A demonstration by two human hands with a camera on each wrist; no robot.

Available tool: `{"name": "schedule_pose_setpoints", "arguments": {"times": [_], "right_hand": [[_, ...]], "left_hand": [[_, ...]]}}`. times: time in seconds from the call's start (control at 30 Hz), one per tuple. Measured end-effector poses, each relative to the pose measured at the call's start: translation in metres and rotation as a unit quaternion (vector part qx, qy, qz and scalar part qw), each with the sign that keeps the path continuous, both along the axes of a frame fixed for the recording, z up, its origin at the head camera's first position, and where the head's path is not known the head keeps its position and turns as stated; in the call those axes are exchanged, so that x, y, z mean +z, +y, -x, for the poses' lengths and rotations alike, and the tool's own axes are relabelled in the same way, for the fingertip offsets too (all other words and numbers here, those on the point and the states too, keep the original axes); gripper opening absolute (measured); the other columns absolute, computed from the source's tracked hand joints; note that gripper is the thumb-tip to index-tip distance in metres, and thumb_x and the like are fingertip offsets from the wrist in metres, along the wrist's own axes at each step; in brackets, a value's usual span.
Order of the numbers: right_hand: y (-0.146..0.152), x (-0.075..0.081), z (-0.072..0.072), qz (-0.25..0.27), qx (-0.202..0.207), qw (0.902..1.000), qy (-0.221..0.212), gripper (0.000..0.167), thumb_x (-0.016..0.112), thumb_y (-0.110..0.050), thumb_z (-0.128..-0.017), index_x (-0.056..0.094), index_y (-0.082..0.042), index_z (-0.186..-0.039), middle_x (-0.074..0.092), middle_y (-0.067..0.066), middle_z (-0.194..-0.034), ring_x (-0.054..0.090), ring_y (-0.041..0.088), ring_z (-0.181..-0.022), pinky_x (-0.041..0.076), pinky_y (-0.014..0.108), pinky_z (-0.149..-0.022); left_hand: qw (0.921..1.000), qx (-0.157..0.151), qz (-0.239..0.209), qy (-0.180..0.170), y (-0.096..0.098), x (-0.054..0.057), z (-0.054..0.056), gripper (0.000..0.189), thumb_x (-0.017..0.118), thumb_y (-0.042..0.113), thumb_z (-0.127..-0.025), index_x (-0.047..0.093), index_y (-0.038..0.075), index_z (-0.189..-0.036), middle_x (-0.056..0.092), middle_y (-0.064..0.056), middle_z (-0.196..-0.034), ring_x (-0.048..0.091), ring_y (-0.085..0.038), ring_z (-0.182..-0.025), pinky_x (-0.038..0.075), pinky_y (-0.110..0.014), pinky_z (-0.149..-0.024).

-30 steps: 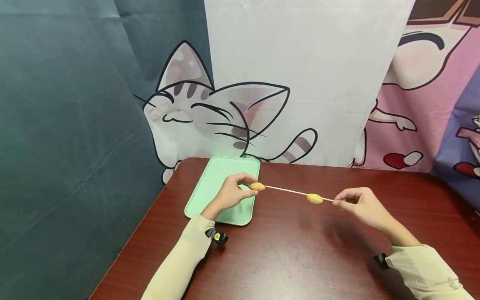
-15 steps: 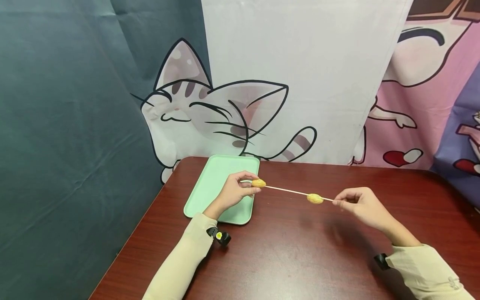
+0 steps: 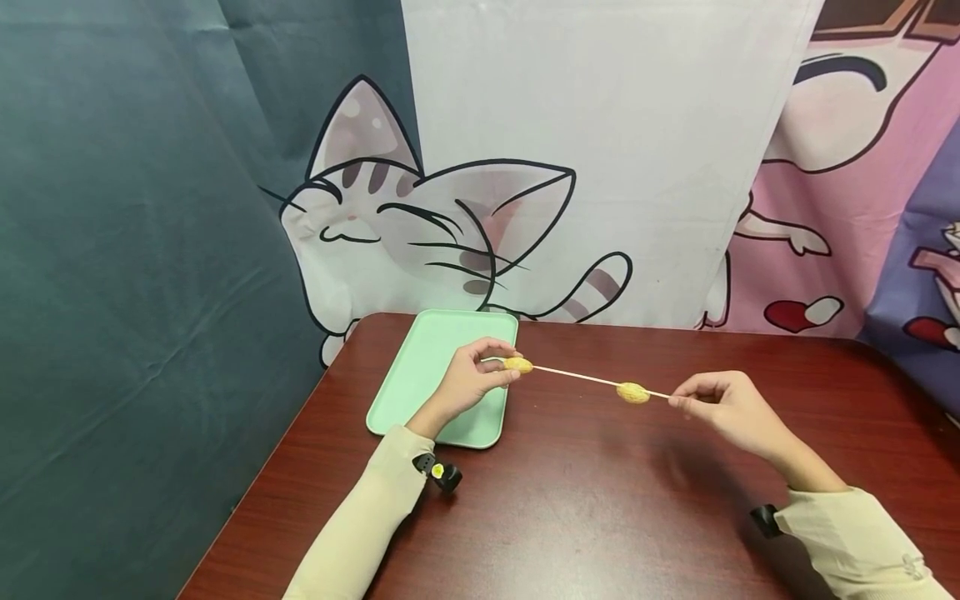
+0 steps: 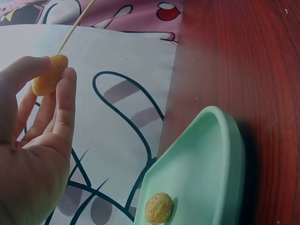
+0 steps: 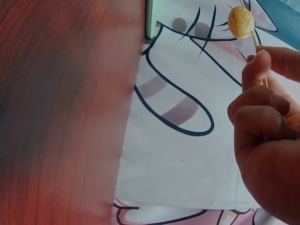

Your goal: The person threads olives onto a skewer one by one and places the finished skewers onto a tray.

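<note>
A thin wooden skewer (image 3: 576,375) stretches between my two hands above the table. Its right end is pinched between thumb and fingers of my right hand (image 3: 731,412). One yellow, wrinkled oval ball (image 3: 633,392) is threaded on the stick a little ahead of those fingers. At the skewer's left end my left hand (image 3: 468,385) pinches a second yellow oval ball (image 4: 50,75) between thumb and fingertips. The stick meets this ball's end in the left wrist view; how deep it goes inside is hidden. Another yellow wrinkled ball (image 4: 158,208) lies in the green tray (image 4: 199,164).
The light green tray stands at the table's back left, under and behind my left hand in the head view. The dark red wooden table (image 3: 570,517) reaches back to a cloth backdrop (image 3: 637,108) printed with cartoon figures.
The left hand and its ball have risen slightly, and the ball now lies more in line with the skewer. The right hand has shifted slightly right and up with the stick.
</note>
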State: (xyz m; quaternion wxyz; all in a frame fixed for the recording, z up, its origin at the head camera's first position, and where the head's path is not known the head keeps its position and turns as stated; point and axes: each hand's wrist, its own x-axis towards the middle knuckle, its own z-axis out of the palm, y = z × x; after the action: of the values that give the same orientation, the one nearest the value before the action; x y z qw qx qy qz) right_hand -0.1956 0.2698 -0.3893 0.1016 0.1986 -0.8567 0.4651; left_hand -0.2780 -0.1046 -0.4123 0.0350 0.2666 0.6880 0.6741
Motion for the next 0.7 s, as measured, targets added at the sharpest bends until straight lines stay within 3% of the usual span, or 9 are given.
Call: {"name": "schedule_pose_setpoints", "arguments": {"times": [0.07,0.2,0.4,0.7], "right_hand": [[0.0006,-0.0005,0.0003,0.0,-0.001,1.0,0.001,0.012,0.072,0.005,-0.084,0.073,-0.007,-0.081,0.058,-0.009,-0.062,0.048,0.004,-0.053,0.04,0.026,-0.043],[0.0013,-0.0009,0.0005,-0.001,-0.001,1.0,0.001,0.012,0.072,0.005,-0.085,0.073,-0.006,-0.082,0.059,-0.009,-0.062,0.049,0.005,-0.053,0.041,0.025,-0.044],[0.0014,0.0006,-0.0004,0.001,0.001,1.0,0.003,0.012,0.072,0.005,-0.084,0.074,-0.006,-0.082,0.06,-0.008,-0.063,0.05,0.007,-0.052,0.041,0.025,-0.044],[0.0023,0.0018,-0.001,0.004,0.004,1.0,0.005,0.012,0.073,0.005,-0.084,0.074,-0.007,-0.081,0.061,-0.009,-0.064,0.051,0.007,-0.052,0.042,0.024,-0.044]], "left_hand": [[1.0,-0.004,-0.004,-0.003,0.0003,0.0007,0.0,0.03,0.071,-0.008,-0.085,0.062,-0.01,-0.114,0.066,-0.016,-0.115,0.068,-0.012,-0.091,0.059,-0.029,-0.074],[0.9999,-0.009,-0.011,-0.005,0.0008,0.0009,-0.0001,0.029,0.071,-0.01,-0.084,0.064,-0.012,-0.112,0.065,-0.018,-0.117,0.068,-0.011,-0.093,0.058,-0.026,-0.076],[0.9998,-0.015,-0.013,-0.002,0.0002,0.0014,-0.0013,0.028,0.071,-0.009,-0.084,0.063,-0.012,-0.111,0.066,-0.015,-0.115,0.068,-0.012,-0.094,0.058,-0.026,-0.077],[0.9999,0.003,0.008,-0.015,-0.0013,0.0019,-0.0024,0.029,0.071,-0.007,-0.086,0.064,-0.011,-0.114,0.069,-0.014,-0.107,0.069,-0.012,-0.092,0.06,-0.035,-0.078]]}}
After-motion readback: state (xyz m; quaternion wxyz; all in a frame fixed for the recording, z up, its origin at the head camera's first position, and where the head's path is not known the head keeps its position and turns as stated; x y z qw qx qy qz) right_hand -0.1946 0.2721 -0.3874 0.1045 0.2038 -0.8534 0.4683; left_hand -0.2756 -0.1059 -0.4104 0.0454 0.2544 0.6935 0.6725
